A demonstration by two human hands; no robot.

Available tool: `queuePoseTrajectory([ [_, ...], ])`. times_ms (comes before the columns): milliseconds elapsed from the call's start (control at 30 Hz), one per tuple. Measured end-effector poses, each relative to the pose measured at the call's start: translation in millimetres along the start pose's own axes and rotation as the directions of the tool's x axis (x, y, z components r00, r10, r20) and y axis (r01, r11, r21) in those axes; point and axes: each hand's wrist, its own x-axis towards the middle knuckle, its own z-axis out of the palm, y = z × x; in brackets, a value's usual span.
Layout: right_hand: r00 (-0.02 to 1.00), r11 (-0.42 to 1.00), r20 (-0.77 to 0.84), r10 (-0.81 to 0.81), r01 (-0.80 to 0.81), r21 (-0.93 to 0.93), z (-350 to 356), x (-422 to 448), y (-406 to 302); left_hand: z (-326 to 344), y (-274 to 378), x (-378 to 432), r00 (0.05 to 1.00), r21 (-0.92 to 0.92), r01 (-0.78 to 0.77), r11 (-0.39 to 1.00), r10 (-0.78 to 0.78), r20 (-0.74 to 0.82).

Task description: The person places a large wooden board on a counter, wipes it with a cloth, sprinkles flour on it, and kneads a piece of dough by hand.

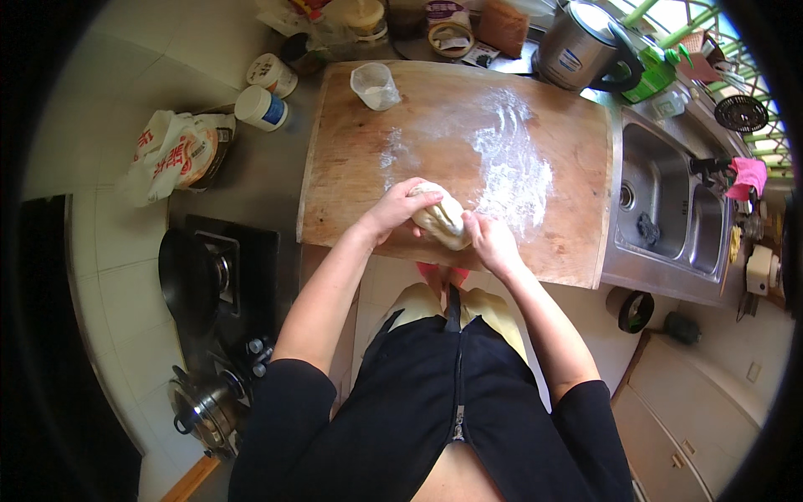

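A pale lump of dough (441,218) with a fold along its upper side is held between both hands, over the near part of a wooden board (351,163). My left hand (401,208) wraps its left end, thumb lying on top. At the right end, the fingers of my right hand (489,240) pinch the dough's edge. White flour (511,166) is smeared over the board right of centre, with a thinner patch (392,154) to the left. Whether the dough touches the board underneath cannot be seen.
A clear plastic cup (374,86) stands on the board's far left. Two lidded tubs (262,108) and a printed bag (182,150) sit leftward. An electric kettle (577,47) stands behind, a steel sink (655,188) to the right. A wok (188,282) rests on the stove at left.
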Motion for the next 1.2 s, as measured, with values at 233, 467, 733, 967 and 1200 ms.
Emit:
queuePoseTrajectory([
  [233, 0.965, 0.623, -0.054, 0.255, -0.122, 0.772, 8.2, 44.7, -37.5, 40.3, -13.3, -6.4, 0.867, 0.603, -0.240, 0.761, 0.448, -0.219],
  [467, 0.995, 0.972, -0.064, 0.077, -0.061, 0.228, 19.6, 6.2, -50.9, 59.3, -52.1, -40.1, 0.738, 0.757, -0.453, 0.471, 0.675, 0.022],
  [733, 0.795, 0.905, -0.433, -0.424, 0.364, -0.218, 54.7, 33.6, -35.3, 21.6, -75.2, -3.0, 0.793, 0.903, -0.273, 0.333, 0.609, 0.015],
  [967, 0.890, 0.959, -0.419, -0.179, 0.062, -0.278, 55.6, 88.1, -25.8, 1.4, -39.3, 41.8, 0.956, 0.836, -0.013, 0.548, 0.252, -0.150],
  [1200, 0.891, 0.950, -0.344, 0.297, -0.241, 0.198, 35.9, 120.2, -24.5, -4.9, -12.7, 54.9, 0.914, 0.665, -0.024, 0.746, 0.286, -0.287],
])
